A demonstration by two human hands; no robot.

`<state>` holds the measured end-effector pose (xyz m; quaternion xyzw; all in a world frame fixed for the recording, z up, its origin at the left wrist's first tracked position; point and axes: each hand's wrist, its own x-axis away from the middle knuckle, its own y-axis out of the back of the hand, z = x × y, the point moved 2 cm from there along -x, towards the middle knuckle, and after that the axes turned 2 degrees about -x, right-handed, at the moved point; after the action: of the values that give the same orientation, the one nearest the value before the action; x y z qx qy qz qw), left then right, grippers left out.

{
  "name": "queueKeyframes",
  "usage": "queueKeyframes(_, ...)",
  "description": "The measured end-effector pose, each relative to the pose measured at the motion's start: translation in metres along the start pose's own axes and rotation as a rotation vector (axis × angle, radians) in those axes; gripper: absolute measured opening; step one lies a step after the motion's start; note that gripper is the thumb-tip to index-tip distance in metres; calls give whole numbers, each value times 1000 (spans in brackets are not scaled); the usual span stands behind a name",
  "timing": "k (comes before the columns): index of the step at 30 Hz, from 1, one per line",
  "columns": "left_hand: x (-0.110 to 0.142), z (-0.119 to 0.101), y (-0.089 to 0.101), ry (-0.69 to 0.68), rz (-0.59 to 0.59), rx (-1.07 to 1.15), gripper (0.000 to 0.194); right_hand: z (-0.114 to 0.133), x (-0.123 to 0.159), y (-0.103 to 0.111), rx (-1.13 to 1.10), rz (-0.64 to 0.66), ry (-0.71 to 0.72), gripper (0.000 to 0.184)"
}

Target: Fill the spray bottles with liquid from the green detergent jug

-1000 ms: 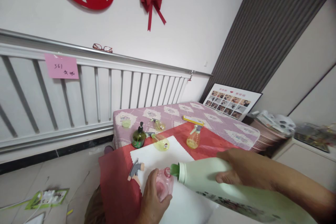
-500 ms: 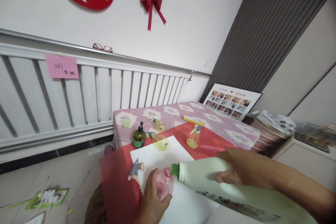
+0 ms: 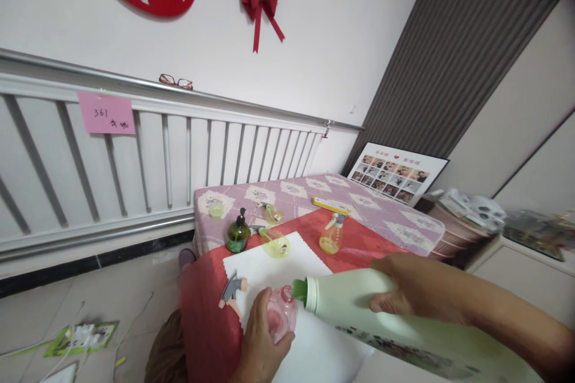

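My left hand [image 3: 260, 341] is wrapped round a small pink bottle [image 3: 281, 314] standing on a white cloth [image 3: 269, 266]. My right hand [image 3: 415, 287] grips a large pale green jug [image 3: 350, 305], tipped sideways so that its green spout [image 3: 298, 291] meets the pink bottle's mouth. A grey spray head [image 3: 232, 290] lies on the cloth just left of the pink bottle.
On the red cover [image 3: 206, 311] and pink tablecloth [image 3: 287, 191] beyond stand a dark green pump bottle [image 3: 237, 233], yellow spray bottles [image 3: 331, 234] and a yellow box [image 3: 330, 206]. A radiator [image 3: 135, 155] lines the wall. Papers [image 3: 81, 338] lie on the floor at left.
Both hands and the bottles hold their places. The red cover's left edge has shifted slightly to the right.
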<state>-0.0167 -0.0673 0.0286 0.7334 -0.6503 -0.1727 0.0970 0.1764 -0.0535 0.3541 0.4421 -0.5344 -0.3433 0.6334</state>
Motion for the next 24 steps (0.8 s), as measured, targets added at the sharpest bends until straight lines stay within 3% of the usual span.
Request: queueKeyframes(24, -1, 3, -2, -18, -19, -16, 82, 0, -2, -1, 7, -10, 7, 39)
